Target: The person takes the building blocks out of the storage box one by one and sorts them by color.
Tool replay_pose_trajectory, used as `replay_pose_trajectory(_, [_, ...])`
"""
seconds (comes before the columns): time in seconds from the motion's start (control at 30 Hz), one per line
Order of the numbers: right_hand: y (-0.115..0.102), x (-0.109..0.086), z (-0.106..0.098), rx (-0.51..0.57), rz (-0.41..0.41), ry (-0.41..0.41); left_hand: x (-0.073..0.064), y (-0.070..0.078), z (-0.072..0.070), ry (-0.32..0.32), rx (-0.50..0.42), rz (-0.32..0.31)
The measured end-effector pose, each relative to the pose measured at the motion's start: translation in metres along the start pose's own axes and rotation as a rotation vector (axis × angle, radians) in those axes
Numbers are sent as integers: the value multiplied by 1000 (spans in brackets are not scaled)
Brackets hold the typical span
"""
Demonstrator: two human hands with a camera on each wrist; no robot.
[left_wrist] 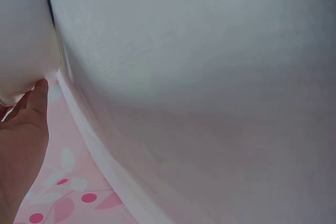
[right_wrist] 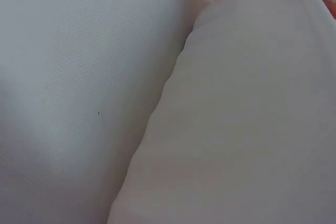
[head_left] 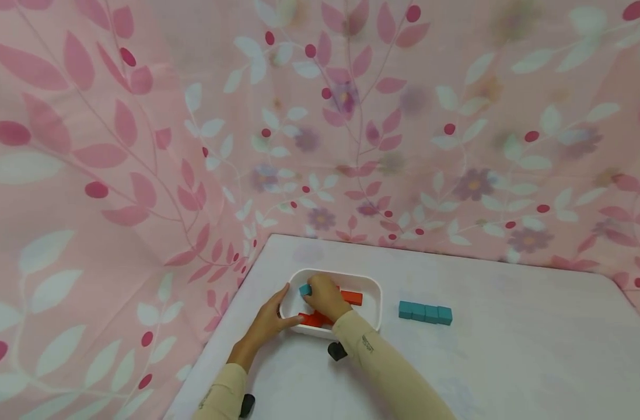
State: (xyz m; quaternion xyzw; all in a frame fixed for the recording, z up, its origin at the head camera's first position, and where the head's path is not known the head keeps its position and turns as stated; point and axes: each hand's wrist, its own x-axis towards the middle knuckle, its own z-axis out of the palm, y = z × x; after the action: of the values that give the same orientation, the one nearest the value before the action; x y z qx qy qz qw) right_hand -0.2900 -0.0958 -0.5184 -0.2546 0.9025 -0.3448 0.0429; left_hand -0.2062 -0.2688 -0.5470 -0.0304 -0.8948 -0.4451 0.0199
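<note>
A white plastic tub [head_left: 374,289] stands on the table with several red blocks [head_left: 353,298] inside. My left hand [head_left: 267,321] holds the tub at its near left corner, its fingers along the outer left wall and its thumb over the front rim. In the left wrist view the fingers [left_wrist: 35,100] lie against the tub's outer wall. My right hand [head_left: 326,294] reaches into the tub and pinches a teal block [head_left: 305,290], covering part of it and some red blocks. The right wrist view shows mostly the tub's outer wall [right_wrist: 236,103].
Right of the tub, several teal blocks [head_left: 425,312] form a touching row on the white tabletop [head_left: 509,350]. Pink floral cloth [head_left: 404,146] hangs behind the table and along its left side.
</note>
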Motion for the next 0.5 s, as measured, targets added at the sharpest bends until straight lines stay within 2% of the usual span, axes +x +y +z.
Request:
replay_pose_trajectory(0.13, [0, 5, 3, -8, 24, 24, 0, 1, -1, -5, -1, -9])
replay_pose_trajectory(0.33, [-5, 5, 10, -116, 48, 87, 1, 1, -1, -13, 3, 12])
replay_pose_trajectory(0.5, [-4, 3, 15, -197, 20, 109, 1, -1, -2, -19, 13, 3])
